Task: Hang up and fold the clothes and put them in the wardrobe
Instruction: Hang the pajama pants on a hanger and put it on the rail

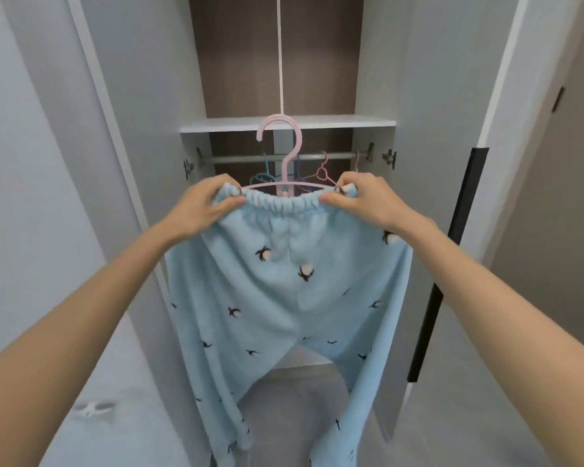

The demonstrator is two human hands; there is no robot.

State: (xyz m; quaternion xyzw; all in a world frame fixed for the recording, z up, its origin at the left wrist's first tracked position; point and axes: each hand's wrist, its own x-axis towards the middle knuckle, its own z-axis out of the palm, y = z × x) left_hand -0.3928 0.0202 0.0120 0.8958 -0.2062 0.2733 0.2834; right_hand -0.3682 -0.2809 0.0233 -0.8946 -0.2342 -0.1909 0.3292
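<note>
The trousers [284, 298] are soft, fuzzy fleece cloth, matt, with a gathered elastic waistband. In front of the rail [236, 159], which is dull grey metal, the pink hanger [286, 170] looks like smooth plastic with a slight sheen. Above the rail, the shelf [334, 122] is smooth white board and the back panel [240, 55] is matt dark wood grain. Just past the rail's right end, the hinge [389, 159] is shiny metal.

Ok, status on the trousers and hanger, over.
Left hand and right hand each grip one waistband end. Blue trousers on pink hanger, hook not yet on rail. Coloured hangers occupy the rail's middle.
</note>
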